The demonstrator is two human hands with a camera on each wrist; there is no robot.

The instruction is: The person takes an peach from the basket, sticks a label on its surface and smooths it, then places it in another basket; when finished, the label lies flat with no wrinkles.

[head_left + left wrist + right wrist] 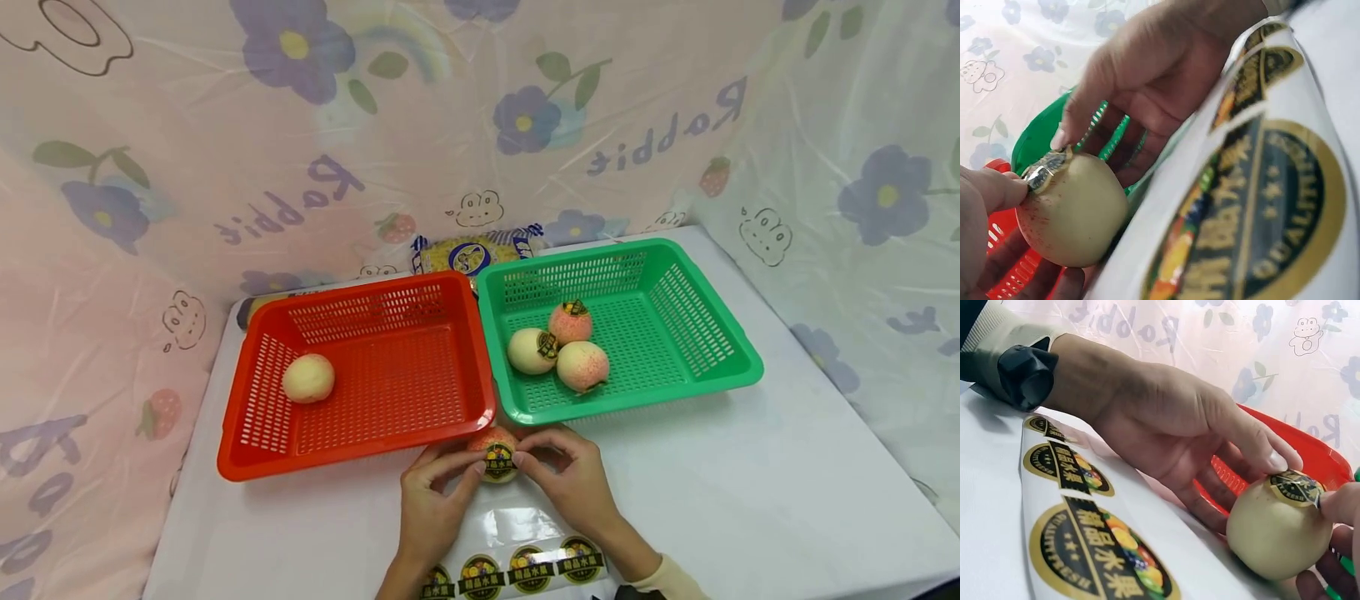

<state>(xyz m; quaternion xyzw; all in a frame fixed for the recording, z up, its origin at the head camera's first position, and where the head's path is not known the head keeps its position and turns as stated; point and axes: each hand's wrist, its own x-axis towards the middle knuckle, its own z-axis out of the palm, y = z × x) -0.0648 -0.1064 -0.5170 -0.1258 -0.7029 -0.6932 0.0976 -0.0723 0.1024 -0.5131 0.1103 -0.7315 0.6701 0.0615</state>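
Observation:
A peach, pale with pink speckles, sits on the table's front part between both hands. On it lies a black and gold fruit sticker, one edge slightly lifted in the right wrist view. My left hand holds the peach from the left, its thumb on the sticker's edge. From the right, my right hand holds the same peach with its thumb at the sticker's other edge. Right in front lies a sheet of stickers, bearing several identical round labels.
Behind the hands stand a red basket with one plain peach and a green basket with several stickered peaches. A yellow and blue packet lies behind them, against the patterned cloth.

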